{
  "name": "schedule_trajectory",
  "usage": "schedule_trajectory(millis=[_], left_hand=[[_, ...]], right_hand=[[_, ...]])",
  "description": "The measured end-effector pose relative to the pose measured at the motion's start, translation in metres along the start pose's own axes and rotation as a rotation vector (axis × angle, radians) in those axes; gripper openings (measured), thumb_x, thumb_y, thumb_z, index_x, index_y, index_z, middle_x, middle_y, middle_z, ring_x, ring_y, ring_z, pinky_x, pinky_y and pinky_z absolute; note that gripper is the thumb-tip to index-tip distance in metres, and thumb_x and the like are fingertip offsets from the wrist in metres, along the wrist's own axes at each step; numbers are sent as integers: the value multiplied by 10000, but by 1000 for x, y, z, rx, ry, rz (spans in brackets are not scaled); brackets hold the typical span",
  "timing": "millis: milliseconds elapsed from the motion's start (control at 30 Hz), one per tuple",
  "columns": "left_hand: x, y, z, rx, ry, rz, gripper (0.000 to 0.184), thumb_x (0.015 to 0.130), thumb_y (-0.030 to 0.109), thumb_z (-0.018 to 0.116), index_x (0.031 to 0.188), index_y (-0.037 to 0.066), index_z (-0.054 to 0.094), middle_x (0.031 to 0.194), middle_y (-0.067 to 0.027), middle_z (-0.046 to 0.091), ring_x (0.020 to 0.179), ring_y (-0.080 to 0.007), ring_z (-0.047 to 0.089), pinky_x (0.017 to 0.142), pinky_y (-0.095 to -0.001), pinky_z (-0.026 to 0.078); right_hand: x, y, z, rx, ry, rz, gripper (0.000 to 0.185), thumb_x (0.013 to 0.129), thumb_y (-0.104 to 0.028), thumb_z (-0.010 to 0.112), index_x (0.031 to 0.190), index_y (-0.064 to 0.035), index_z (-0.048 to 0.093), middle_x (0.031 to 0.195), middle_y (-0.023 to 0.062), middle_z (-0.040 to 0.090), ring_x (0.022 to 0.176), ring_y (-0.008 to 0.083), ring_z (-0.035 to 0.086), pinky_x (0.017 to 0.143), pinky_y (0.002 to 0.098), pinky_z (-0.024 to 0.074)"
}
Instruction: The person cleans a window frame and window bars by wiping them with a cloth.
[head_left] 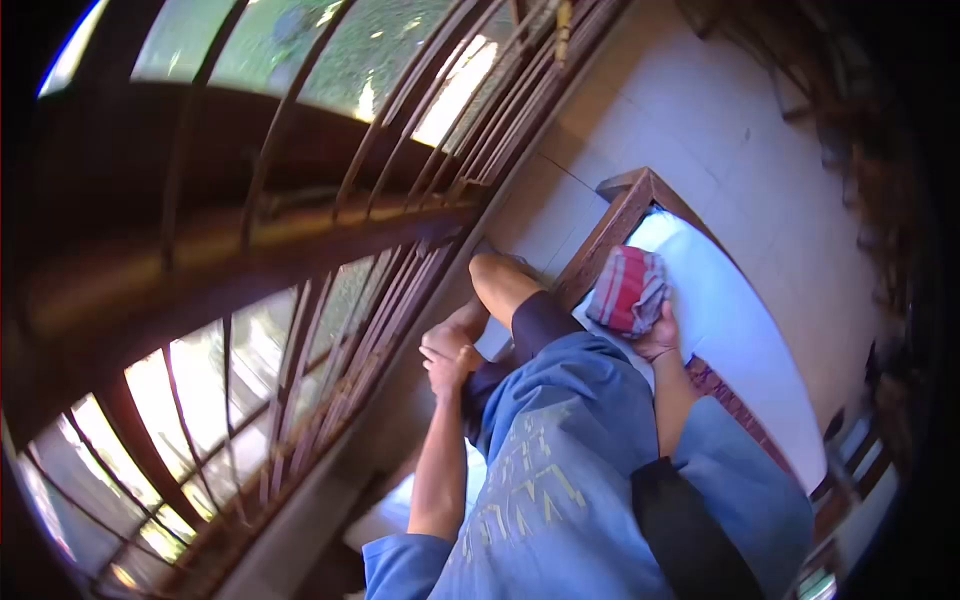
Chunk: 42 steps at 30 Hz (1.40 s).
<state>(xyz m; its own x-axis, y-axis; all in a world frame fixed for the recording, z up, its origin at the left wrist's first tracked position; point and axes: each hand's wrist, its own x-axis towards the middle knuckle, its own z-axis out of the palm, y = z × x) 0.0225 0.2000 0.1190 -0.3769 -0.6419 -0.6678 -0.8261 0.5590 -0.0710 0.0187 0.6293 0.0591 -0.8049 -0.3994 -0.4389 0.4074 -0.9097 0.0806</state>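
Cloth (pixel 628 288) in right hand (pixel 661 338), left hand (pixel 447 369) apart

The bundle (pixel 630 288) at right is matt, creased cloth, like the near shirt (pixel 590 400); the frame (pixel 612 235) is wood, the far floor (pixel 690 120) smooth, faintly glossy.

Left of frame, a dark brown wooden window frame with thin bars (pixel 340 225) limits the left hand (pixel 448 370); mid-frame, a bent leg in dark shorts (pixel 545 322) stands towards the right hand (pixel 660 337); right of centre, passage lies over a smooth white surface (pixel 740 310), edged above by a brown wooden corner (pixel 646 185)
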Motion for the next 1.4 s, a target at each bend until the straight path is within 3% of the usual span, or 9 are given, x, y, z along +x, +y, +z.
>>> schedule_trajectory(millis=[100, 267, 467, 700, 867, 933, 967, 1033, 1400], left_hand=[[-7, -32, 7, -258, 23, -43, 1172, 747, 572, 697, 1557, -43, 115, 1425, -350, 407, 1222, -475, 536, 1017, -500, 460], [-31, -56, 15, -549, 345, 2, 1093, 749, 539, 729, 1553, -2, 224, 1430, -335, 430, 1235, -474, 525, 1036, -483, 443], [-30, -53, 3, -338, 583, -148, 973, 810, 551, 672, 1526, 13, 291, 1409, -301, 446, 1196, -467, 541, 1019, -487, 449], [-117, -39, -24, -456, 1351, 55, 469, 851, 317, 681, 1213, 29, 599, 1385, -224, 480, 1196, -420, 545, 1010, -487, 454], [-129, -12, 38, -431, 1244, 286, 316, 861, 263, 682, 1101, 61, 648, 1357, -162, 512, 1168, -390, 543, 1017, -477, 461], [-121, -3, 71, -816, 831, 398, 324, 888, 298, 668, 1098, 50, 658, 1303, -157, 553, 1131, -369, 580, 956, -465, 506], [-121, -6, 73, -823, 839, 389, 324, 888, 298, 668, 1098, 50, 658, 1303, -157, 553, 1131, -369, 580, 956, -465, 506], [-118, -13, 72, -625, 412, 351, 367, 895, 299, 676, 1117, 6, 651, 1230, -177, 597, 1050, -360, 625, 932, -425, 509], [-89, -28, 65, -782, 345, 482, 429, 925, 339, 651, 1160, -20, 640, 1179, -186, 622, 1081, -342, 634, 926, -410, 519]], right_hand=[[22, -7, 18, -299, -25, 177, 713, 876, -375, 690, 1514, -188, 432, 1527, 87, 466, 1399, 314, 439, 1184, 535, 272], [60, 19, 62, -597, 17, 11, 592, 837, 28, 684, 1394, -112, 541, 1346, 79, 611, 1158, 252, 616, 1007, 393, 486], [121, 39, 94, -748, -49, 41, 464, 870, 1, 691, 1313, -72, 573, 1186, 82, 681, 999, 222, 675, 896, 340, 534], [166, 92, 201, -639, -313, -35, 410, 912, -209, 698, 1293, -103, 590, 1200, 67, 682, 1009, 234, 679, 912, 364, 549], [188, 129, 211, -607, -186, -52, 370, 906, -189, 685, 1253, -92, 602, 1160, 81, 693, 981, 237, 686, 910, 382, 560], [186, 146, 196, -639, -154, 4, 352, 899, -173, 686, 1229, -84, 604, 1129, 84, 691, 951, 232, 687, 873, 381, 568], [185, 153, 189, -651, -114, 40, 334, 892, -157, 687, 1205, -76, 606, 1098, 87, 689, 921, 227, 687, 837, 380, 576], [187, 167, 179, -664, -33, 99, 297, 878, -125, 688, 1157, -60, 609, 1036, 94, 684, 861, 217, 688, 764, 377, 592], [227, 249, 153, -822, 127, 159, 181, 867, -66, 643, 1044, -40, 618, 942, 141, 675, 747, 288, 669, 715, 550, 600]])
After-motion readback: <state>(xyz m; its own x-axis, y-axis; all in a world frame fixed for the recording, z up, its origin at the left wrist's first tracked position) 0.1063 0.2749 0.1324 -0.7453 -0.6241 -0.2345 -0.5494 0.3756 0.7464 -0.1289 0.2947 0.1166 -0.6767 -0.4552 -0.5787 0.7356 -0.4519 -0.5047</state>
